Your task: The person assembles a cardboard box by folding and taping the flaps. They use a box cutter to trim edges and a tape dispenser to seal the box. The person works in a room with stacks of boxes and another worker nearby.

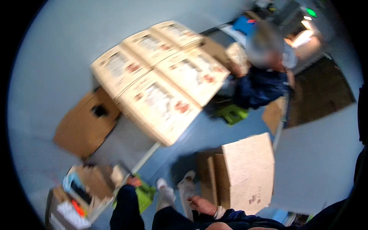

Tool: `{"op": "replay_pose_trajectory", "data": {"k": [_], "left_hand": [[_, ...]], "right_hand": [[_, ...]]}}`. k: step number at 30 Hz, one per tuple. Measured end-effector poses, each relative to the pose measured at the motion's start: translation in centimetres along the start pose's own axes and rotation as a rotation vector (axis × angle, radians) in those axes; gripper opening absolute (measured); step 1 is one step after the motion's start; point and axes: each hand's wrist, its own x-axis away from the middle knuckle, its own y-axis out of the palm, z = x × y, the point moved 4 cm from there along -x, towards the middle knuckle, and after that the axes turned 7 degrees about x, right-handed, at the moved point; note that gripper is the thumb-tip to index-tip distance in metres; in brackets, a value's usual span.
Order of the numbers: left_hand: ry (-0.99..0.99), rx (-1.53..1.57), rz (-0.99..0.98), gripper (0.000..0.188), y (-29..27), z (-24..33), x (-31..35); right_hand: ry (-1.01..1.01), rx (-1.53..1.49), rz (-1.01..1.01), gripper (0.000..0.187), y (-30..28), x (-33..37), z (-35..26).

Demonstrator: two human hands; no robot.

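"Near the lower edge of the view, where are the two hands?"

"The left hand (134, 180) is at the upper edge of the green stool (144, 196), and a dark sleeve (124, 205) comes behind it. The right hand (204, 206) is lower than the light shoes (161, 183), just to the left of the large carton (249, 165)."

"Can you say how the hands are formed?"

"For the left one, I cannot tell if it is spread or pressed together, because it is small and blurred. The right one looks loosely bent, with its fingers to the left, but I cannot tell whether it pinches something."

"And where exactly is the green stool?"

"It is on the blue floor (161, 161), to the left of the shoes. The left hand seems to touch it, but the blur does not let me be sure."

"How does the large carton look?"

"It has wide pale sides, and some brown flaps show at its left."

"What do you see farther away?"

"Many pale boxes (168, 122) with clear windows are close together in the upper middle. Below them on the left is a brown carton (82, 124) with a dark hole. To their right, another person (260, 88) in dark clothes is near a second green stool (234, 113)."

"And at the lower left?"

"An open box (97, 180), and near it an orange thing (78, 209), too blurred for naming."
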Motion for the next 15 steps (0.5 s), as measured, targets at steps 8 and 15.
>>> {"op": "replay_pose_trajectory", "data": {"k": [8,15], "left_hand": [[-0.743,1.197,0.297,0.038,-4.3,3.9,-0.4],[-0.446,1.015,0.239,0.031,-7.6,-2.1,-4.1]], "right_hand": [[0.028,-0.1,0.06,0.034,4.0,-0.3,2.8],[0.033,-0.073,0.04,0.034,3.3,-2.6,2.5]]}}
